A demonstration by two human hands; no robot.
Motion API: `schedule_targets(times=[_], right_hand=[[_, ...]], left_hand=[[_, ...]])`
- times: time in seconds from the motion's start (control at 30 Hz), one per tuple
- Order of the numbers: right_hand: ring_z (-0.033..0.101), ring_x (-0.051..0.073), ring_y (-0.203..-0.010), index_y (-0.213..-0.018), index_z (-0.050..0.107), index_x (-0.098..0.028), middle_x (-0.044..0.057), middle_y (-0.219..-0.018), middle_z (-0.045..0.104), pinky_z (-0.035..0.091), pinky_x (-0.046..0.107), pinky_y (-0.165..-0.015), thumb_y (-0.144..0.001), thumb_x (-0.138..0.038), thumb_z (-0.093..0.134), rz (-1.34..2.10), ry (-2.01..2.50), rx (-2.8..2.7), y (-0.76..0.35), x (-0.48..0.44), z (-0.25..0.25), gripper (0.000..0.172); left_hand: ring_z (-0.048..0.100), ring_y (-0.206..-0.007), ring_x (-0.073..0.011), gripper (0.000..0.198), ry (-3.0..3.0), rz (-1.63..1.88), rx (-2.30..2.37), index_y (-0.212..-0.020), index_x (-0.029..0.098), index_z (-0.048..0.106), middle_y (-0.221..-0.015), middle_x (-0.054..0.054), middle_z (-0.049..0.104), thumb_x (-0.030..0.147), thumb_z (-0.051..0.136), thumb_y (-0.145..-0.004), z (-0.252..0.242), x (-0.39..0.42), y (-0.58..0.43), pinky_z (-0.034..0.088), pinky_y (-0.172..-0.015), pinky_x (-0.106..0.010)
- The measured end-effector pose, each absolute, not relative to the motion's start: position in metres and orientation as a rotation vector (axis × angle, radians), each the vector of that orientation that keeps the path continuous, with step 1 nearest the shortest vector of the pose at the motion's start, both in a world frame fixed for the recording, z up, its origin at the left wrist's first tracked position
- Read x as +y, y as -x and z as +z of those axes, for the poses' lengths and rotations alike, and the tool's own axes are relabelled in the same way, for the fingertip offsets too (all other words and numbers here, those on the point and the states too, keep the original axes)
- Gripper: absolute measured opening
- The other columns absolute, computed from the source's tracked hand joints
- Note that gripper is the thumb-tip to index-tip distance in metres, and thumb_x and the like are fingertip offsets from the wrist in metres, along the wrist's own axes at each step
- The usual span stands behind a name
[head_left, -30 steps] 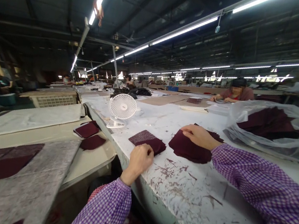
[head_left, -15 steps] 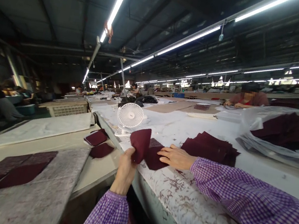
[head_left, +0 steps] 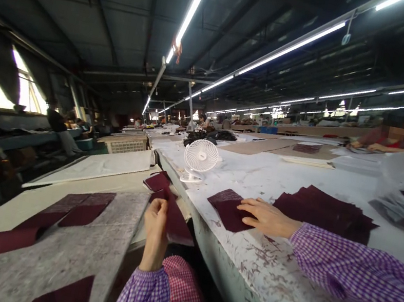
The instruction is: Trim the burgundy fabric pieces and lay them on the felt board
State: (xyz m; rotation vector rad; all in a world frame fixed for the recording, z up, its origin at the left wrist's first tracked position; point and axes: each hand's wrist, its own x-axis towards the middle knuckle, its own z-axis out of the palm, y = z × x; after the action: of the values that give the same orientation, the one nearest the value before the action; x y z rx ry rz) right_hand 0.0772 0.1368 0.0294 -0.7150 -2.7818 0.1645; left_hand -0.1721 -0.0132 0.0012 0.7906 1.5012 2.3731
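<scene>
My left hand [head_left: 157, 218] is closed, pinching the edge of a maroon fabric piece [head_left: 177, 222] that hangs over the gap between the two tables. On the right-hand table, my right hand [head_left: 263, 216] lies with fingers stretched out on another maroon fabric piece [head_left: 228, 213]. Just right of that hand is a fanned stack of maroon fabric pieces [head_left: 326, 212], partly behind my wrist. A small maroon piece with a pale edge [head_left: 156, 180] rests on the left table beyond my left hand.
A white desk fan [head_left: 201, 156] stands near the right table's edge. Maroon pieces [head_left: 84, 211] lie on a grey speckled board [head_left: 90, 251] to the left. A clear plastic bag [head_left: 398, 191] holds dark fabric at right. A person [head_left: 400, 136] sits across the table.
My left hand has carried its fabric piece leftward and down, off the right table to the gap. My right hand stays on its piece. The view has turned left.
</scene>
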Motion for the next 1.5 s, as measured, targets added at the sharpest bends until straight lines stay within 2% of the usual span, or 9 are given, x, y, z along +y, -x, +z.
schedule_targets(times=[0.1, 0.23, 0.47, 0.6, 0.7, 0.87, 1.07, 1.3, 1.5], right_hand=[[0.059, 0.019, -0.084, -0.099, 0.065, -0.014, 0.01, -0.098, 0.065, 0.046, 0.034, -0.079, -0.09, -0.039, 0.044, 0.722, 0.616, -2.586, -0.075, 0.102, 0.054, 0.033], [0.062, 0.015, -0.071, -0.093, 0.063, -0.01, 0.012, -0.087, 0.067, 0.049, 0.028, -0.066, -0.09, -0.056, 0.04, 1.622, 0.301, -2.418, -0.07, 0.048, 0.077, 0.051], [0.063, 0.025, -0.086, -0.111, 0.055, -0.008, 0.019, -0.109, 0.06, 0.053, 0.037, -0.069, -0.082, -0.076, 0.024, 2.295, 0.627, -1.927, -0.086, 0.056, 0.069, 0.081], [0.058, 0.024, -0.097, -0.12, 0.051, -0.015, 0.014, -0.118, 0.056, 0.052, 0.03, -0.068, -0.077, -0.051, 0.061, 1.864, 0.94, -1.992, -0.109, 0.073, 0.057, 0.057], [0.056, 0.023, -0.1, -0.119, 0.052, -0.015, 0.014, -0.118, 0.056, 0.049, 0.024, -0.063, -0.067, -0.03, 0.072, 1.587, 1.101, -2.081, -0.123, 0.073, 0.052, 0.058], [0.06, 0.019, -0.084, -0.103, 0.057, -0.014, 0.01, -0.104, 0.062, 0.044, 0.02, -0.052, -0.066, -0.029, 0.069, 1.743, 0.97, -2.149, -0.14, 0.068, 0.05, 0.041], [0.058, 0.014, -0.065, -0.088, 0.054, -0.015, 0.004, -0.084, 0.063, 0.039, 0.018, -0.045, -0.065, -0.025, 0.067, 1.645, 1.004, -2.233, -0.151, 0.078, 0.041, 0.028], [0.059, 0.017, -0.063, -0.088, 0.064, -0.014, 0.005, -0.07, 0.064, 0.044, 0.027, -0.06, -0.082, -0.025, 0.048, 0.465, 0.949, -2.565, -0.163, 0.108, 0.037, 0.021], [0.057, 0.016, -0.074, -0.092, 0.067, -0.013, 0.007, -0.087, 0.063, 0.042, 0.027, -0.07, -0.085, -0.02, 0.046, 0.171, 0.631, -2.691, -0.159, 0.122, 0.023, 0.023]], left_hand=[[0.045, -0.044, -0.0109, 0.007, -0.989, 2.145, 1.913, -0.059, 0.016, 0.056, -0.045, 0.005, 0.05, 0.021, 0.058, -0.063, 0.002, -0.01, 0.16, 0.031, -0.047, -0.021], [0.051, -0.055, -0.0146, 0.007, -1.34, 1.866, 2.364, -0.067, 0.018, 0.055, -0.057, 0.001, 0.056, 0.019, 0.051, -0.071, 0.014, -0.015, 0.138, 0.036, -0.057, -0.025], [0.057, -0.081, -0.0177, 0.013, -2.254, 1.677, 1.857, -0.085, 0.018, 0.053, -0.092, -0.007, 0.063, 0.013, 0.042, -0.081, 0.019, -0.037, 0.082, 0.043, -0.073, -0.029], [0.056, -0.09, -0.0197, 0.015, -2.593, 1.273, 1.453, -0.083, 0.018, 0.056, -0.099, -0.008, 0.063, 0.012, 0.042, -0.083, 0.013, -0.052, 0.055, 0.043, -0.082, -0.034], [0.057, -0.084, -0.0182, 0.017, -2.465, 1.258, 1.33, -0.076, 0.018, 0.059, -0.089, -0.006, 0.066, 0.021, 0.046, -0.086, 0.015, -0.054, 0.051, 0.044, -0.08, -0.031], [0.056, -0.088, -0.0227, 0.022, -2.067, 1.552, 1.707, -0.092, 0.017, 0.065, -0.091, -0.008, 0.065, 0.032, 0.05, -0.085, 0.015, -0.017, 0.064, 0.042, -0.083, -0.036], [0.059, -0.081, -0.0202, 0.019, -2.0, 1.117, 1.611, -0.091, 0.02, 0.071, -0.085, -0.005, 0.067, 0.027, 0.058, -0.079, 0.003, 0.034, 0.047, 0.043, -0.078, -0.03], [0.052, -0.086, -0.0181, 0.021, -2.438, 0.821, 1.781, -0.086, 0.021, 0.07, -0.087, -0.005, 0.06, 0.016, 0.05, -0.084, 0.0, 0.038, 0.027, 0.041, -0.076, -0.028], [0.051, -0.085, -0.0178, 0.022, -2.54, 0.756, 1.797, -0.089, 0.022, 0.069, -0.086, -0.004, 0.058, 0.016, 0.048, -0.086, -0.002, 0.035, 0.028, 0.041, -0.074, -0.028]])
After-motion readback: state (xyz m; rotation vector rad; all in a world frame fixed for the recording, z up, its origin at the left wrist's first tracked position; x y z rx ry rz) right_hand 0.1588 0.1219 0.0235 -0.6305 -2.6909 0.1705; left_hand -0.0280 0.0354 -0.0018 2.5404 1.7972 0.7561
